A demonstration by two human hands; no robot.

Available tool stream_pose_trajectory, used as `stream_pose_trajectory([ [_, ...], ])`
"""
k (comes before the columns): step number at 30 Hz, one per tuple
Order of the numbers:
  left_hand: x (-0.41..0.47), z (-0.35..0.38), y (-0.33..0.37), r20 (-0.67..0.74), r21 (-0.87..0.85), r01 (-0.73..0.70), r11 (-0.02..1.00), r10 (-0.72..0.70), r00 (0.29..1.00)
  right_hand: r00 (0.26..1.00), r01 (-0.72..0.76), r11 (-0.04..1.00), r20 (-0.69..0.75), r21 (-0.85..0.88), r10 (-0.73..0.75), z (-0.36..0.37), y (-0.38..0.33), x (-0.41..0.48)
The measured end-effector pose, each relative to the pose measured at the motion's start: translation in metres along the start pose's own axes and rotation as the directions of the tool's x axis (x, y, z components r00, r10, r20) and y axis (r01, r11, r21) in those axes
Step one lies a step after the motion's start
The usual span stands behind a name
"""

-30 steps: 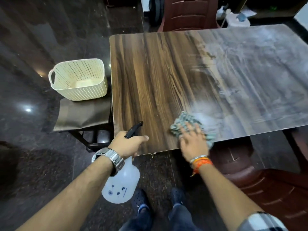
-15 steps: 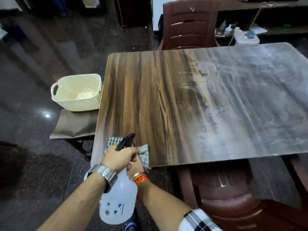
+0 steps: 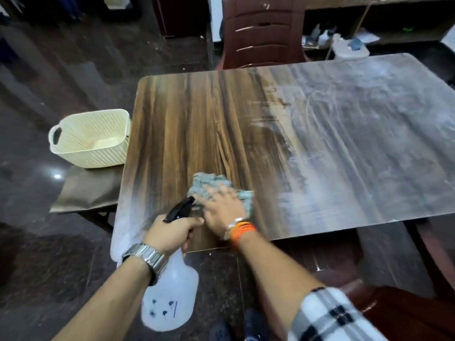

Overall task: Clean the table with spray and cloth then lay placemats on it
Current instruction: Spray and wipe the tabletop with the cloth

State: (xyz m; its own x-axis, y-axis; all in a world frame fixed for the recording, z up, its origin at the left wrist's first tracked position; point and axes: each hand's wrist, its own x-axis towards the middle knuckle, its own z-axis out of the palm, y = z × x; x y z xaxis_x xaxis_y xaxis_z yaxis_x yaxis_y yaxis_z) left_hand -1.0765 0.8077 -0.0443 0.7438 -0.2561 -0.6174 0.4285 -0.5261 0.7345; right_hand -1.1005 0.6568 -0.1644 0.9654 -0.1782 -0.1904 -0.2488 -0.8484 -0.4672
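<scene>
The wooden table (image 3: pixel 192 124) is dark and bare on its left half and covered in a whitish film on the right half. My right hand (image 3: pixel 222 209) presses flat on a crumpled grey-green cloth (image 3: pixel 216 184) near the table's front edge. My left hand (image 3: pixel 172 233) grips a translucent spray bottle (image 3: pixel 172 294) with a black trigger head, held just below the front edge of the table, left of the cloth. No placemat shows on the tabletop.
A cream perforated basket (image 3: pixel 91 139) stands on a stool with brown folded material (image 3: pixel 86 193) left of the table. Maroon plastic chairs stand at the far side (image 3: pixel 263 33) and the near right (image 3: pixel 406 313). Dark polished floor surrounds everything.
My right hand swept the cloth from the front middle to the front left corner, and has now moved back toward the right and further onto the table. My left hand keeps the bottle.
</scene>
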Motion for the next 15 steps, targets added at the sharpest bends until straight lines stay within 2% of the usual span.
stream_pose_trajectory([
  [1, 0.003, 0.010, 0.003, 0.027, 0.026, 0.008, 1.000, -0.009, 1.000, 0.990, -0.075, 0.989, -0.127, -0.131, 0.059, -0.022, 0.033, -0.014],
  [2, 0.008, 0.023, 0.005, 0.067, 0.018, 0.020, 1.000, -0.021, 0.998, 0.946, -0.248, 0.959, -0.246, -0.139, 0.209, -0.040, 0.072, -0.034],
  [3, 0.007, 0.035, 0.009, 0.105, 0.029, 0.030, 0.999, -0.033, 0.994, 0.886, -0.399, 0.912, -0.297, -0.094, 0.356, -0.048, 0.109, -0.050],
  [5, 0.005, 0.058, 0.016, 0.145, 0.048, 0.051, 0.998, -0.058, 0.988, 0.744, -0.624, 0.780, -0.337, -0.041, 0.577, -0.070, 0.169, -0.091],
  [7, 0.001, 0.078, 0.020, 0.184, 0.052, 0.045, 0.998, -0.054, 0.981, 0.595, -0.767, 0.640, -0.317, 0.049, 0.738, -0.088, 0.204, -0.117],
  [9, -0.003, 0.093, 0.025, 0.204, 0.032, 0.034, 0.999, -0.040, 0.978, 0.529, -0.812, 0.576, -0.299, 0.091, 0.794, -0.093, 0.200, -0.119],
  [10, -0.003, 0.101, 0.027, 0.199, 0.031, 0.029, 0.999, -0.035, 0.979, 0.552, -0.804, 0.591, -0.281, 0.073, 0.785, -0.087, 0.188, -0.115],
  [11, -0.004, 0.106, 0.030, 0.191, 0.034, 0.023, 0.999, -0.029, 0.981, 0.633, -0.746, 0.665, -0.294, 0.016, 0.717, -0.075, 0.169, -0.106],
  [13, -0.007, 0.118, 0.035, 0.174, 0.051, 0.009, 0.999, -0.018, 0.985, 0.838, -0.497, 0.863, -0.311, -0.096, 0.448, -0.056, 0.127, -0.093],
  [15, -0.011, 0.136, 0.044, 0.142, 0.054, -0.020, 0.998, 0.012, 0.990, 0.965, -0.202, 0.963, -0.203, -0.179, 0.165, -0.037, 0.096, -0.090],
])
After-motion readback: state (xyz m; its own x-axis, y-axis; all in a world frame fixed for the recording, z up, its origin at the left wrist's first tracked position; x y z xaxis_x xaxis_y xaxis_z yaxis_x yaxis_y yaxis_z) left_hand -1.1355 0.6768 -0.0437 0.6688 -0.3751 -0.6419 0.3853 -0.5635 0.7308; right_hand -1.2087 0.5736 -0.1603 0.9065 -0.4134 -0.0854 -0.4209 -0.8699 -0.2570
